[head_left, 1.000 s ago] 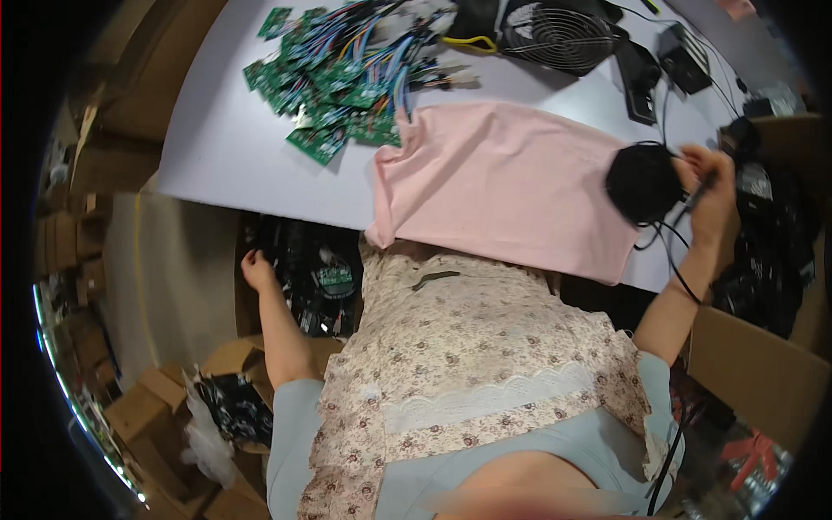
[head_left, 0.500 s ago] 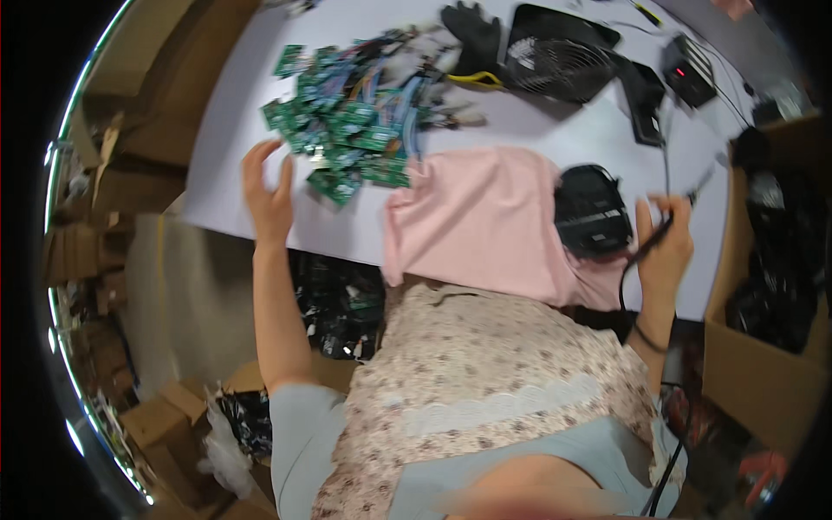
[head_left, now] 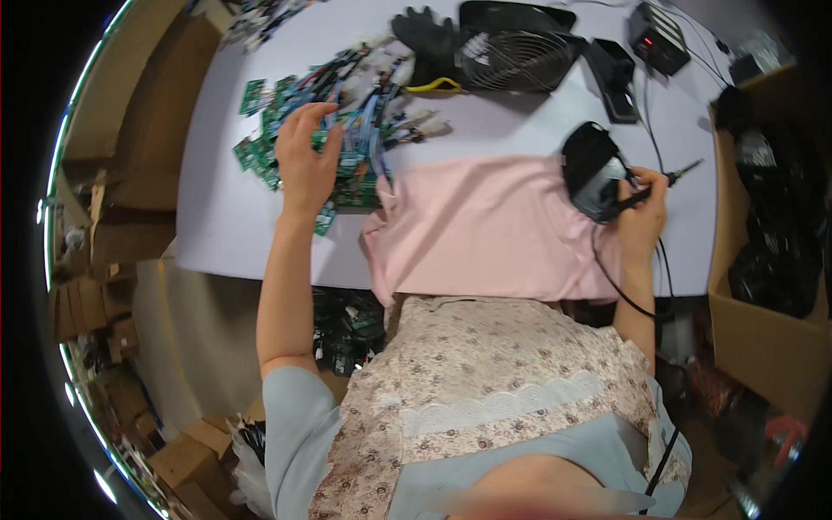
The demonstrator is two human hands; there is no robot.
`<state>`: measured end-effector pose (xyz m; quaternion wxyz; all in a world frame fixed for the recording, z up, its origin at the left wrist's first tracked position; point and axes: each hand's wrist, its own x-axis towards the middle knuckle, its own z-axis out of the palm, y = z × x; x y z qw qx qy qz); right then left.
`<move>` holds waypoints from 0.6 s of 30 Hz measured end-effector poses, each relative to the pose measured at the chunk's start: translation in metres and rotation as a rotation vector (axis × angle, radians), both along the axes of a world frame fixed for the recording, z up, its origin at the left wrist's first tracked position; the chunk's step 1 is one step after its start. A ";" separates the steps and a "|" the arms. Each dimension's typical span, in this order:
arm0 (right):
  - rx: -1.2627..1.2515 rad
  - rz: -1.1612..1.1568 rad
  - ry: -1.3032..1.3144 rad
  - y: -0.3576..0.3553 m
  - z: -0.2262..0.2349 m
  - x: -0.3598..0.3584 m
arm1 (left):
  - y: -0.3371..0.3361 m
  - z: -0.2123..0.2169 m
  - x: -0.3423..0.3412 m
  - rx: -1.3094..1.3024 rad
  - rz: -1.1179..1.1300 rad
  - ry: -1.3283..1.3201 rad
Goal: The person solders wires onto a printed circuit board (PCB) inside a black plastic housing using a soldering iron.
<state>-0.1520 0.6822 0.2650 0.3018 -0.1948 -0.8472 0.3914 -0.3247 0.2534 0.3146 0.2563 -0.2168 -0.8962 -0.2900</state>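
Over a heap of green circuit boards (head_left: pixel 251 156) with bundled wires, my left hand (head_left: pixel 305 156) hovers, thumb and fingers apart and holding nothing visible. Whether its fingertips touch the boards, I cannot tell. My right hand (head_left: pixel 643 208) is closed round a soldering iron (head_left: pixel 663 184), its metal tip pointing up and right and its black cable looping down past my wrist. Right beside those fingers is a black pouch-like object (head_left: pixel 589 165) with a grey panel, tilted at the edge of a pink cloth (head_left: pixel 485 225). The fingertips seem to meet its edge.
At the back are a black glove (head_left: pixel 426 48) with a yellow cuff, a black fan (head_left: pixel 520 61), a black holder (head_left: pixel 614 82) and a small box with a red light (head_left: pixel 659 39). A cardboard box (head_left: pixel 763 364) with black bags stands right; more cartons line the left.
My left hand has moved up and right, from beside the boards to over them. The black object has shifted and tilted. My right hand still holds the soldering iron. The view has shifted.
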 end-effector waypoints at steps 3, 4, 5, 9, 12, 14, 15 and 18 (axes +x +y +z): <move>-0.061 -0.010 0.064 0.025 -0.007 -0.005 | -0.023 -0.016 -0.008 0.002 0.113 0.029; -0.085 -0.024 0.050 0.028 0.000 -0.006 | -0.033 -0.017 -0.010 -0.006 0.130 0.040; -0.012 -0.044 0.032 0.030 0.007 -0.004 | -0.040 -0.016 -0.010 -0.027 0.178 0.017; 0.157 -0.014 0.197 0.023 0.036 0.005 | -0.072 -0.014 -0.021 -0.064 0.314 -0.041; -0.191 0.237 0.234 -0.002 0.050 0.015 | -0.095 -0.015 -0.048 -0.089 0.350 -0.106; -0.291 0.405 0.116 -0.024 0.046 0.020 | -0.105 -0.013 -0.070 -0.068 0.285 -0.140; -0.259 0.457 0.030 -0.033 0.043 0.019 | -0.109 -0.008 -0.082 -0.040 0.248 -0.252; -0.310 0.494 -0.204 -0.050 0.037 0.019 | -0.097 0.009 -0.116 -0.124 0.051 -0.426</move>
